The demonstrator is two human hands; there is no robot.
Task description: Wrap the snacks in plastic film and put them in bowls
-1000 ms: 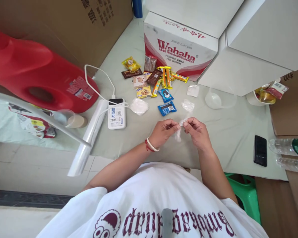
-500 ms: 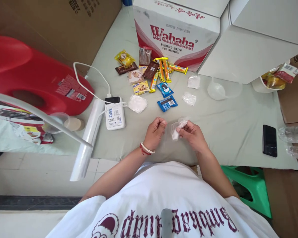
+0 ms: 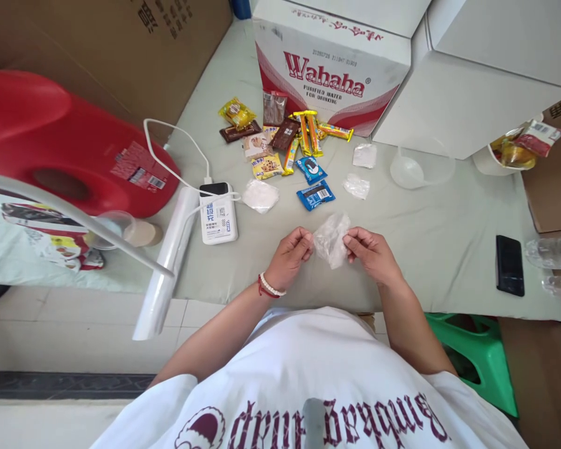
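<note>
A crumpled piece of clear plastic film, whitish where it bunches, is stretched between my two hands just above the cloth. My left hand pinches its left edge between thumb and fingers. At the other edge, my right hand is closed on the film with thumb and fingertips. Beyond them lie two blue snack packets and several folded whitish film-like pieces, one at the left and two at the right.
Wrapped snacks are heaped before the Wahaha carton. Leftward are a power bank with cable, a film roll and a red jug. Rightward are a clear container, a cup of snacks and a phone.
The film was bunched up in my right hand; now it is spread wider between both hands. My right hand has shifted slightly to the right.
</note>
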